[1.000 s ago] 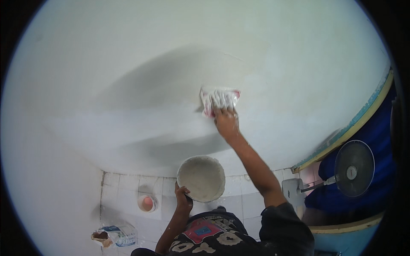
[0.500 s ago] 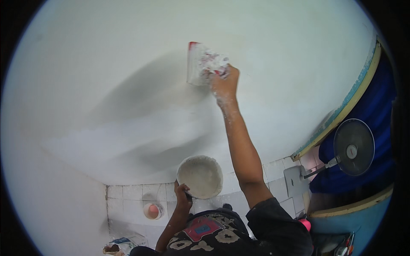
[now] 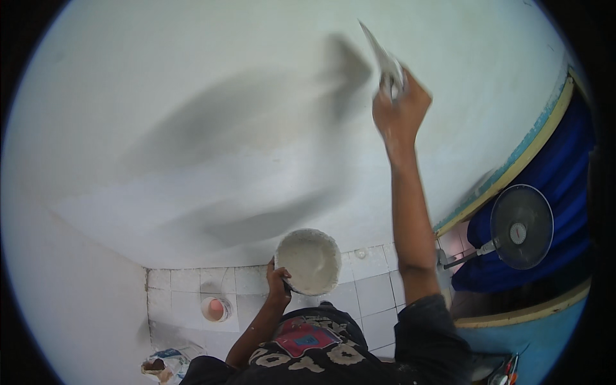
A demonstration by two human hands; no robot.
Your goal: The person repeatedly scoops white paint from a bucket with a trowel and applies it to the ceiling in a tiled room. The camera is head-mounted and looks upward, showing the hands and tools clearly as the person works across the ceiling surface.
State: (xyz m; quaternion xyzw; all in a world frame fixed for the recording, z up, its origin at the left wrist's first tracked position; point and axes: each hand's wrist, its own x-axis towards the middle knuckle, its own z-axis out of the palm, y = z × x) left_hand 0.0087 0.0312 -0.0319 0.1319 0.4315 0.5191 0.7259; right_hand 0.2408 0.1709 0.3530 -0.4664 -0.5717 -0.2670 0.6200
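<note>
My right hand (image 3: 403, 112) is raised at the wall (image 3: 192, 70), closed round a wide putty knife (image 3: 380, 52). The knife is seen nearly edge-on, with its tip pointing up and left, and it casts a dark shadow on the wall beside it. I cannot tell whether its blade touches the wall. Low in front of my body, my left hand (image 3: 278, 283) grips the side of a round tub (image 3: 296, 233). Pale putty (image 3: 311, 266) lies inside the tub.
A standing fan (image 3: 521, 228) is at the right, before a blue curtain (image 3: 478, 273) in a yellow-framed opening. On the tiled floor (image 3: 333, 301) stands a small white bucket (image 3: 215, 309) with something pink inside. A crumpled bag (image 3: 170, 366) lies at the lower left.
My right hand has moved right and upward with the putty knife, whose broad, putty-smeared face has turned to nearly edge-on. My left hand still holds the tub. The whole view has shifted slightly.
</note>
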